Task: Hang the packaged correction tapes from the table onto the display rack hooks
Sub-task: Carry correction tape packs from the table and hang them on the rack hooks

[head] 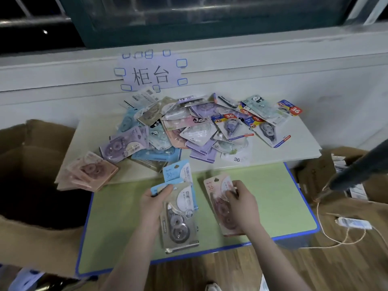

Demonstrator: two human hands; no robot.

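Over the green blue-edged table (273,206), left hand (154,203) grips stacked blue-and-beige correction-tape packs (180,215), right hand (241,204) pinches a pink pack (218,204); collection step, carry to hooks next.

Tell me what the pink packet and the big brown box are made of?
The pink packet in the right hand looks like printed card under a clear, shiny plastic bubble: the tape wheels show through it. The brown box on the left looks like dull cardboard, with bent open flaps.
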